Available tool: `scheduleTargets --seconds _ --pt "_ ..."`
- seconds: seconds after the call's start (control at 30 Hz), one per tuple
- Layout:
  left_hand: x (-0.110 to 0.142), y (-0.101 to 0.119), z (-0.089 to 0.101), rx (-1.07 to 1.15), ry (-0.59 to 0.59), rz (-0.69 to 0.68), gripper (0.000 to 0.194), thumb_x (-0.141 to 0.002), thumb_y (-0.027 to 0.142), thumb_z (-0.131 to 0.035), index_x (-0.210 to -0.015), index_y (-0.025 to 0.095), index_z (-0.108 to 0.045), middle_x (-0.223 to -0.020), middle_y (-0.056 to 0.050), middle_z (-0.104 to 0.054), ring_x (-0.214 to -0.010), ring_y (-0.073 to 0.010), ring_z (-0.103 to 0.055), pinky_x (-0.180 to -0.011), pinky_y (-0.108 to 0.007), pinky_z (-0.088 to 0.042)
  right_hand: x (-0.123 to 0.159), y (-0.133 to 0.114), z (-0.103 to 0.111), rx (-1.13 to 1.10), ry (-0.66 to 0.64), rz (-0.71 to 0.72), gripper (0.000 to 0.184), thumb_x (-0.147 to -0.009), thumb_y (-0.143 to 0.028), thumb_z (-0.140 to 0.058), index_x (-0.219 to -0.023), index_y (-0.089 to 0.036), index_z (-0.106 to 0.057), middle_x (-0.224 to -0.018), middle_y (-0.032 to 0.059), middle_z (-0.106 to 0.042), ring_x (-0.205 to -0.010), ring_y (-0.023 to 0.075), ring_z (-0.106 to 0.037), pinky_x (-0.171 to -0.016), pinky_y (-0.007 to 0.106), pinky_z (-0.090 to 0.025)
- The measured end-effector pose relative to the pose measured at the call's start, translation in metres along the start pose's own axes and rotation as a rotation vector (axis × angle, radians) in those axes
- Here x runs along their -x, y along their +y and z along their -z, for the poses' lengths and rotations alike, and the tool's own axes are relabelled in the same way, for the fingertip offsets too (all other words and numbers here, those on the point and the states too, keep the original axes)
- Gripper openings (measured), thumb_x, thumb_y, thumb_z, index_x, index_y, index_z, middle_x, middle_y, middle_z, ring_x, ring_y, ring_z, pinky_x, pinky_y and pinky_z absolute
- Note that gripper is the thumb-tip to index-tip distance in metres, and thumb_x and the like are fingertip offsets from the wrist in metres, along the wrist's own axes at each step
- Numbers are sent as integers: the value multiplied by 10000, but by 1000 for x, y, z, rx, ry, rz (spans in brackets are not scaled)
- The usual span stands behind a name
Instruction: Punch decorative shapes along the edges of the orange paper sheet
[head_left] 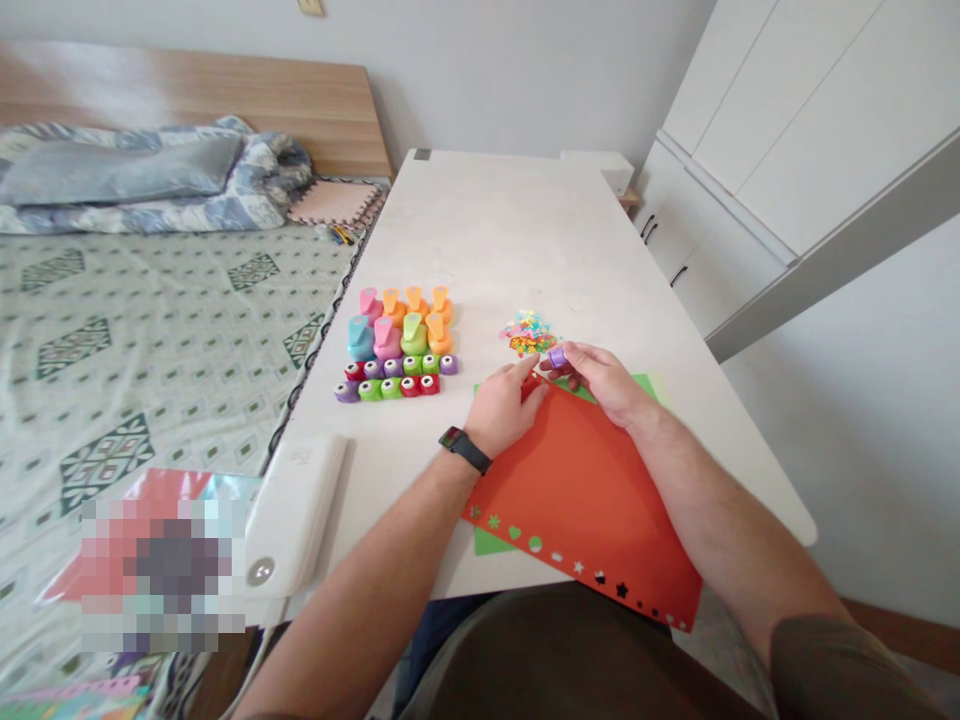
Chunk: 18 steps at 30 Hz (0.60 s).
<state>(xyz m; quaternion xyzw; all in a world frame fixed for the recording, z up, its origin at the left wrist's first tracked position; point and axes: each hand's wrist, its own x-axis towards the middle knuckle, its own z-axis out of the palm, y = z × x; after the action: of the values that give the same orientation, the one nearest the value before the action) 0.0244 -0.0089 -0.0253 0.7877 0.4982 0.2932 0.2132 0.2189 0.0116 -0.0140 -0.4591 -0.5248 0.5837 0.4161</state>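
Purple punch (556, 357) held in right grip (604, 380), orange paper (589, 480) pinched in left grip (504, 408)

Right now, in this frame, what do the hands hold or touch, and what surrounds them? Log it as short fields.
Left hand: touching the orange sheet near its far edge
Right hand: holding a small purple punch
Near edge of sheet: row of punched holes
Beneath sheet: green paper, partly visible
Beyond hands: pile of colourful cutouts
Table's left side: rows of punches
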Motion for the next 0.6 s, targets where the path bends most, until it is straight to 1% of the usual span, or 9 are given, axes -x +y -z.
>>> scheduleTargets --seconds 0.17,0.27,0.4,0.5,0.6 --pt "1 -2 -2 1 -8 20 476 -952 318 -582 -1406 175 -571 -1252 -130 -715 -1144 -249 -678 -1018 -360 -510 0 -1 2 8 31 -1 493 -895 -660 -620 -1100 -227 -734 -1088 77 -769 -890 199 -705 -641 276 -458" --pt "1 -2 -2 9 -5 25 477 -951 323 -586 -1401 166 -573 -1234 -131 -722 -1135 -249 -680 -1012 -358 -512 -1 -1 3 8 71 7 508 -891 -675 -614 -1082 -220 -736 -1089 86 -767 -901 202 -704 -629 274 -453" --pt "2 -2 -1 45 11 52 473 -955 341 -581 -1388 151 -575 -1208 -132 -727 -1071 -242 -692 -962 -352 -525 -2 -2 4 -5 118 35 491 -902 -666 -608 -1042 -213 -737 -1103 99 -760 -911 206 -701 -618 272 -449" --pt "2 -1 -1 96 25 88 485 -953 336 -585 -1399 149 -552 -1112 -111 -747 -969 -218 -703 -877 -327 -537 -1 -2 5 -14 134 46 476 -909 -656 -605 -1019 -210 -731 -1115 101 -755 -915 204 -702 -612 268 -448" --pt "3 -1 0 143 30 108 449 -949 320 -587 -1367 157 -565 -1022 -85 -755 -881 -196 -699 -798 -302 -530 -1 -2 5 -15 140 49 479 -909 -660 -600 -1010 -209 -724 -1117 100 -754 -915 199 -703 -612 263 -455"
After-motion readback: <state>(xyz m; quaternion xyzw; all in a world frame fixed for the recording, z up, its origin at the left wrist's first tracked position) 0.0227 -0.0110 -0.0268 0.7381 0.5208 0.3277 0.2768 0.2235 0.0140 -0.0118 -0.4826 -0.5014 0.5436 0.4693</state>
